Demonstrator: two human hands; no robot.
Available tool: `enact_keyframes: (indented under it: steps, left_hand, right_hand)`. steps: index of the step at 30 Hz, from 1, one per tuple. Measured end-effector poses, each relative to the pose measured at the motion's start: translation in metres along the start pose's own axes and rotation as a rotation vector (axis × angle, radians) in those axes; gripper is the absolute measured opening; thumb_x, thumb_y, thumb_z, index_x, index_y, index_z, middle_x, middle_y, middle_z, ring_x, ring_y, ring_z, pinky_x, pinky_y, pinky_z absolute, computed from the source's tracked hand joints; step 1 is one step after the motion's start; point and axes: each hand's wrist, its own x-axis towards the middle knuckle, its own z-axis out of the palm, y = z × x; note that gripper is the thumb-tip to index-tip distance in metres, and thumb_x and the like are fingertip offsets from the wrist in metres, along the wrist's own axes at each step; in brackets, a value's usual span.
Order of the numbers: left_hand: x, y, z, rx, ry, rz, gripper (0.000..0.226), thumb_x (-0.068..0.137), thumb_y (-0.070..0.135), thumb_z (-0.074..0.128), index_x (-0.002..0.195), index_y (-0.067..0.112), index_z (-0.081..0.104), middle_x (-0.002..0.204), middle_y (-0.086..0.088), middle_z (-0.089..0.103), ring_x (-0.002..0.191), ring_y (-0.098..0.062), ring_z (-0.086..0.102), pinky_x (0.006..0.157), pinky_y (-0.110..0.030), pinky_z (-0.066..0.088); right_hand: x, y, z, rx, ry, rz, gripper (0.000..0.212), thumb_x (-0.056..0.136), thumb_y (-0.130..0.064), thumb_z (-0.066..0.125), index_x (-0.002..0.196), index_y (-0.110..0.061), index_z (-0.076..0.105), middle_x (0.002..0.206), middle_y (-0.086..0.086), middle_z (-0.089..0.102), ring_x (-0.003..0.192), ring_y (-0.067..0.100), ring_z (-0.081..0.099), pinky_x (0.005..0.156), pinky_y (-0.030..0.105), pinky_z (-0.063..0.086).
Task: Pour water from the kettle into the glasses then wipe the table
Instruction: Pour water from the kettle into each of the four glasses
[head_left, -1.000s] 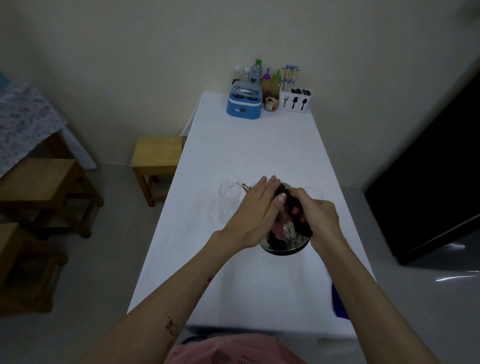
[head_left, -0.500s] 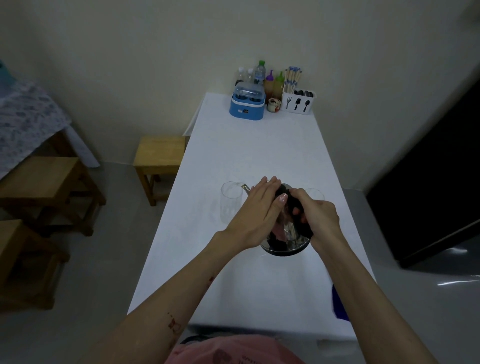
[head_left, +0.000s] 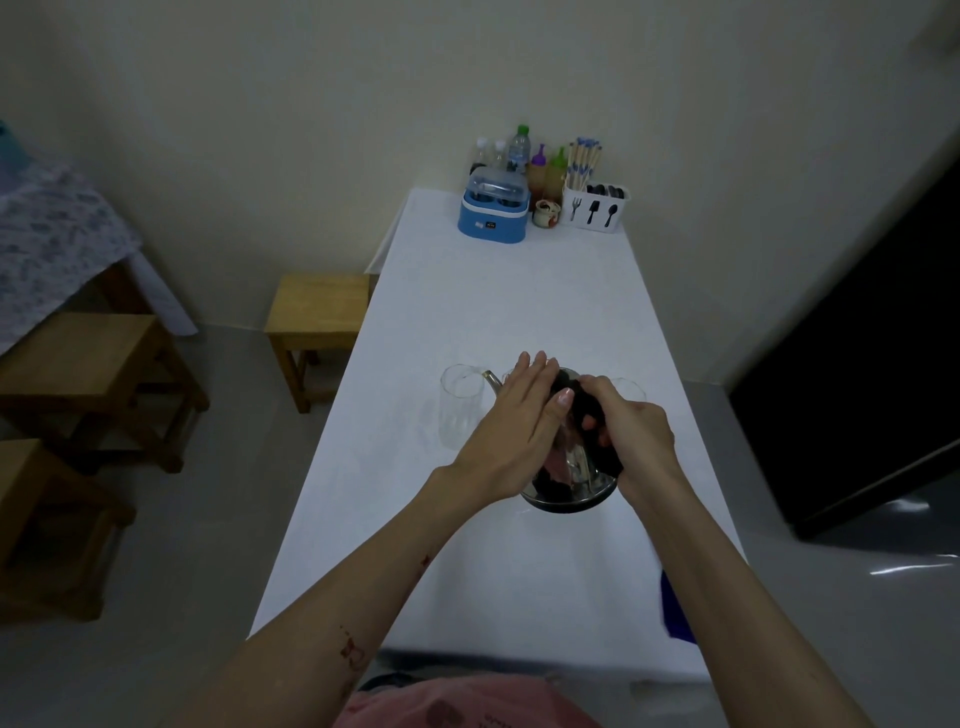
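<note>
Both hands on shiny steel kettle (head_left: 566, 488): right hand (head_left: 631, 434) grips its black handle, left hand (head_left: 511, 431) lies flat.

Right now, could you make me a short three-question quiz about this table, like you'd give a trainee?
1. True or false: the right hand grips the dark handle of the kettle.
2. Where does the kettle's spout point? A) at the clear glass on its left B) at the blue cloth C) at the wooden stool
3. Fill in: the left hand lies flat on the kettle's ____.

Key: 1 true; 2 A; 3 top.
</note>
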Motion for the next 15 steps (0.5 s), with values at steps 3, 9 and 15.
enact_keyframes:
  steps: [3,9,15]
  left_hand:
    - [-0.0005,-0.0008,0.0005,0.001,0.0,0.0,0.061,0.102,0.046,0.02,0.154,0.015,0.015,0.163,0.005,0.003,0.148,-0.003,-0.011,0.118,-0.023,-0.001]
    - [-0.0002,-0.0034,0.0006,-0.008,-0.004,0.001,0.06,0.102,0.046,0.02,0.154,0.015,0.013,0.163,0.005,0.001,0.148,-0.004,-0.012,0.12,-0.025,-0.002]
    - [0.0009,-0.0057,-0.0013,-0.003,-0.002,0.009,0.06,0.102,0.046,0.019,0.154,0.016,0.011,0.163,0.006,-0.002,0.147,-0.005,-0.015,0.12,-0.027,-0.003]
  right_hand:
    - [-0.0001,-0.0007,0.0012,0.005,0.005,0.016,0.038,0.081,-0.05,0.069,0.072,-0.013,0.07,0.07,0.004,0.069,0.074,0.022,0.063,0.073,0.037,0.052]
    - [-0.0004,-0.0012,0.003,-0.001,0.006,0.015,0.038,0.084,-0.049,0.067,0.073,-0.013,0.069,0.07,0.004,0.068,0.072,0.021,0.062,0.068,0.033,0.049]
    - [0.0017,-0.0011,0.0054,-0.003,-0.002,0.024,0.041,0.08,-0.05,0.069,0.074,-0.01,0.072,0.07,0.004,0.069,0.073,0.022,0.062,0.073,0.036,0.051]
